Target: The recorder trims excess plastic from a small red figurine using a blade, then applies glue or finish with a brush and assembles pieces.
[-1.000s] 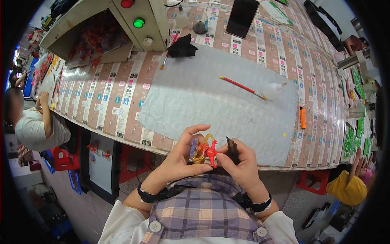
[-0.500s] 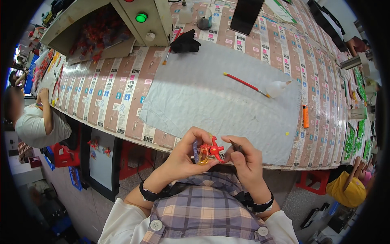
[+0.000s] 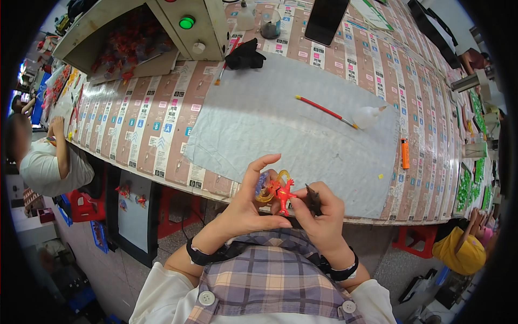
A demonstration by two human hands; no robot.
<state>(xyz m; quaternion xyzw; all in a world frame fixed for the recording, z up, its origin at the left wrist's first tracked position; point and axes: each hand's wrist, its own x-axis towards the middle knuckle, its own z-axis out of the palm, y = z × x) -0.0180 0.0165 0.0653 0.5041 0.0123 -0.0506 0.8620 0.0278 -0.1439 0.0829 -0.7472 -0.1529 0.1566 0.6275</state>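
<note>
A small red toy figure (image 3: 283,195) with translucent yellow and purple parts is between my hands, in front of the table's near edge. My left hand (image 3: 249,208) is spread around its left side, index finger stretched up and thumb low and apart. Its other fingers are partly hidden behind the figure. The thumb of my right hand (image 3: 324,218) presses on the figure's right side. A dark, pointed, blade-like piece (image 3: 312,198) also sticks up from my right fingers; its kind is unclear.
A grey sheet (image 3: 232,143) covers part of the table, with a red brush (image 3: 326,112), a white squeeze bottle (image 3: 368,116) and black cloth (image 3: 245,55) on it. An orange lighter (image 3: 405,154) lies right. A metal booth (image 3: 208,27) holding red pieces stands back left. A co-worker (image 3: 48,162) sits left.
The toy figure has turned more upright, and my right thumb has come onto it. My left index finger and thumb have spread away from it.
</note>
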